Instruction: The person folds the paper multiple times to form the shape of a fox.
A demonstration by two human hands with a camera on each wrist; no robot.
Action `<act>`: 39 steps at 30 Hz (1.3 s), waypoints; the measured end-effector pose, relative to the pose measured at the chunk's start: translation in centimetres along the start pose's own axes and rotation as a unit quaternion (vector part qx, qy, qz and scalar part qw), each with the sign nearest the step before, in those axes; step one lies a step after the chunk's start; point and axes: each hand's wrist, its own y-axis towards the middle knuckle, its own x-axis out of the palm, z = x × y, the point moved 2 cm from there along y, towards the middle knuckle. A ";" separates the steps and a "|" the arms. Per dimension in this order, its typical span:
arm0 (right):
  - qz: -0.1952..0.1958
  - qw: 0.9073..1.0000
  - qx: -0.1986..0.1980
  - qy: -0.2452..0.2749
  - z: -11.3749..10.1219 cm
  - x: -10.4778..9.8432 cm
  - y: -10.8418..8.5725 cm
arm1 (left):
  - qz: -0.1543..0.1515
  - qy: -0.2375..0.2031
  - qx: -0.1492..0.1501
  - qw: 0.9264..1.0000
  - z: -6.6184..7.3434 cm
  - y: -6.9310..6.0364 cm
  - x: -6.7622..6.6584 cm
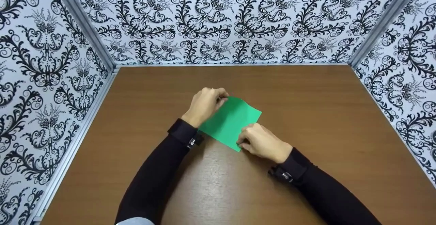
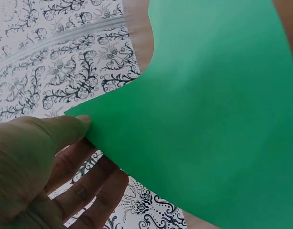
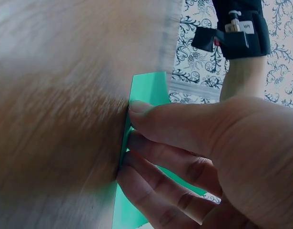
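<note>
A sheet of green paper (image 1: pixel 231 123) is stretched between both hands at the middle of the table, its surface slightly bowed. My left hand (image 1: pixel 206 104) pinches the far left corner; in the left wrist view the thumb lies on top of the paper (image 2: pixel 198 109) and the other fingers are beneath or beside its edge. At the near right edge my right hand (image 1: pixel 260 141) pinches the paper between thumb and fingertips. The right wrist view shows that edge of the paper (image 3: pixel 151 88) close to the tabletop, with the fingers partly covering it.
The brown wooden table (image 1: pixel 306 95) is bordered at the back and sides by walls (image 1: pixel 218 24) with black scroll patterns on white. Grey metal posts (image 1: pixel 85 24) stand at the corners. Each wrist wears a black band with a small camera (image 1: pixel 284 175).
</note>
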 end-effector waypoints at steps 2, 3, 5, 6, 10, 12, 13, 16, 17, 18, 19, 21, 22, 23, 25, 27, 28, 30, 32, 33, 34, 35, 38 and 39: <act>-0.002 1.000 0.001 0.003 0.1 0.0 -0.1 | 0.001 -0.003 0.005 1.000 0.2 -0.4 0.0; -0.003 1.000 0.002 0.004 0.1 0.0 -0.1 | 0.001 -0.005 0.006 1.000 0.3 -0.6 0.0; -0.004 1.000 0.001 0.005 0.1 0.0 -0.1 | 0.000 -0.006 0.009 1.000 0.5 -1.0 0.1; -0.003 1.000 0.001 0.005 0.1 0.0 -0.1 | -0.002 -0.006 0.010 1.000 0.6 -1.3 0.1; -0.003 1.000 0.003 0.004 0.1 0.0 -0.1 | -0.006 -0.011 0.020 1.000 1.0 -2.1 0.2; -0.004 1.000 0.009 0.006 0.1 0.0 -0.1 | -0.007 -0.014 0.025 1.000 1.2 -2.6 0.3; -0.005 1.000 0.011 0.007 0.1 0.0 -0.1 | -0.007 -0.014 0.028 0.999 1.4 -2.9 0.3; -0.004 1.000 0.015 0.007 0.0 0.0 -0.1 | -0.005 -0.011 0.034 0.999 1.9 -3.6 0.4; -0.004 1.000 0.017 0.007 0.0 0.0 -0.1 | -0.005 -0.010 0.036 0.999 2.0 -3.8 0.4; -0.004 1.000 0.017 0.005 0.0 0.0 -0.1 | -0.006 -0.008 0.037 0.999 2.2 -4.0 0.4; -0.003 1.000 0.018 0.005 0.0 0.0 -0.1 | -0.006 -0.007 0.040 0.999 2.4 -4.2 0.4; -0.003 1.000 0.022 0.001 0.0 0.0 -0.1 | -0.009 -0.006 0.045 0.999 2.7 -4.6 0.5; -0.003 1.000 0.024 0.000 0.0 0.0 -0.1 | -0.010 -0.005 0.047 0.999 2.8 -4.8 0.5; -0.005 1.000 0.028 0.001 0.0 0.0 -0.1 | -0.012 -0.002 0.047 0.999 2.9 -5.0 0.6; -0.005 0.999 0.032 -0.004 -0.1 0.1 -0.1 | -0.016 0.006 0.049 0.999 3.1 -5.4 0.7; -0.004 0.999 0.035 -0.005 -0.1 0.1 -0.1 | -0.020 0.012 0.050 0.998 3.2 -5.8 0.8; -0.002 0.999 0.034 -0.006 -0.1 0.1 -0.1 | -0.022 0.015 0.051 0.998 3.3 -6.0 0.9; 0.001 1.000 0.031 -0.002 -0.1 0.1 0.0 | -0.026 0.017 0.053 0.998 3.4 -6.3 1.0; 0.003 1.000 0.027 0.003 -0.1 0.0 0.0 | -0.030 0.019 0.054 0.998 3.6 -6.5 1.1; 0.003 1.000 0.025 0.006 -0.1 0.0 0.0 | -0.031 0.019 0.055 0.998 3.7 -6.6 1.1; 0.002 1.000 0.025 0.008 -0.2 0.0 0.0 | -0.033 0.021 0.056 0.998 3.7 -6.7 1.2; 0.000 1.000 0.024 0.008 -0.2 0.0 0.0 | -0.034 0.023 0.056 0.998 3.8 -6.8 1.3; -0.002 1.000 0.027 0.002 -0.3 0.0 0.0 | -0.036 0.034 0.064 0.997 4.1 -7.2 1.6; -0.003 1.000 0.028 -0.001 -0.3 0.0 -0.1 | -0.037 0.036 0.067 0.996 4.2 -7.3 1.7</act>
